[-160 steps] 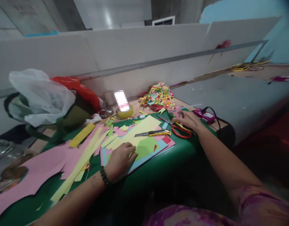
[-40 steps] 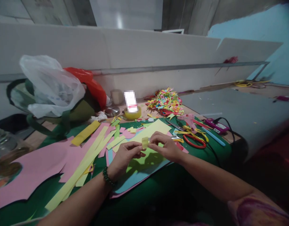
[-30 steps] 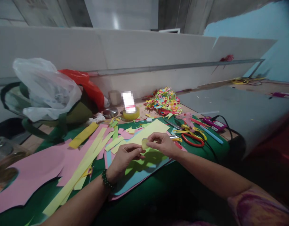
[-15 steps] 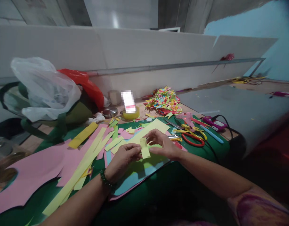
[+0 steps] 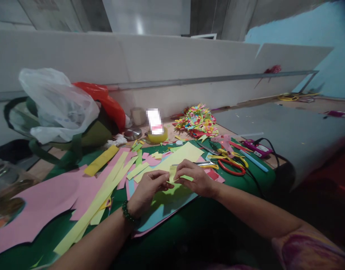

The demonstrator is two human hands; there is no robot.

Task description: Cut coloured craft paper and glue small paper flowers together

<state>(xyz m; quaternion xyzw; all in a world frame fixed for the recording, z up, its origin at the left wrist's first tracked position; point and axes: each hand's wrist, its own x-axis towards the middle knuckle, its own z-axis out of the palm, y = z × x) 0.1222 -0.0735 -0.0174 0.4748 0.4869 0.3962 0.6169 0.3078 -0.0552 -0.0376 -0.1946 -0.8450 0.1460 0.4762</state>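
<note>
Your left hand (image 5: 150, 187) and right hand (image 5: 196, 179) meet above the stack of coloured sheets (image 5: 158, 217), with a small pale yellow paper piece (image 5: 172, 174) between them, lifted over the stack's middle. You pinch the paper piece's left edge between left thumb and forefinger, the tips pressed together with only the paper between. Your right thumb and forefinger are brought together on its right edge; how firmly they press, I cannot tell. The remaining fingers of both hands are loosely curled, and a green bead bracelet (image 5: 128, 213) circles your left wrist (just short of the stack's near left side).

Across the far part of the stack you have a large pale yellow sheet (image 5: 188, 152), and at its right side a yellow-handled cutter (image 5: 209, 164), partly hidden behind your right hand. Right of the stack are the red-handled scissors (image 5: 238, 174), a pink glue gun (image 5: 224, 142) and, farther right, a light blue stick (image 5: 254, 160). Left of the stack run long pale yellow strips (image 5: 96, 204), partly over a pink sheet (image 5: 54, 198) with curved edges. Beyond the stack you can see a heap of multicoloured paper pieces (image 5: 197, 120) and a roll of yellow tape (image 5: 159, 138). A green covering (image 5: 203, 217) shows on the stack's near side.
</note>
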